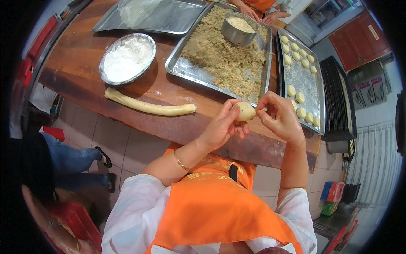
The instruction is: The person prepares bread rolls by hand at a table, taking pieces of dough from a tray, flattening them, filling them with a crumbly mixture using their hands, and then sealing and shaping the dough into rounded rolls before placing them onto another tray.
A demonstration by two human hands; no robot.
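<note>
My left hand [220, 127] cups a smooth, pale dough ball [244, 112] above the table's near edge. On the ball's right side, my right hand [282, 117] pinches a small bit of dough [262, 109] between thumb and fingers. Whether that bit is still joined to the ball is hard to tell. A long roll of dough [150, 106] lies on the wooden table to the left of my hands. Beyond them a metal tray [190, 75] holds crumbly brown filling [220, 55].
A bowl of white flour [128, 59] stands at the left. In the filling tray sits a metal pot of pale grains [240, 25]. Dough balls rest on a floured tray [302, 78] at right. Another tray [169, 19] lies far left. A co-worker's hands [270, 17] are across the table.
</note>
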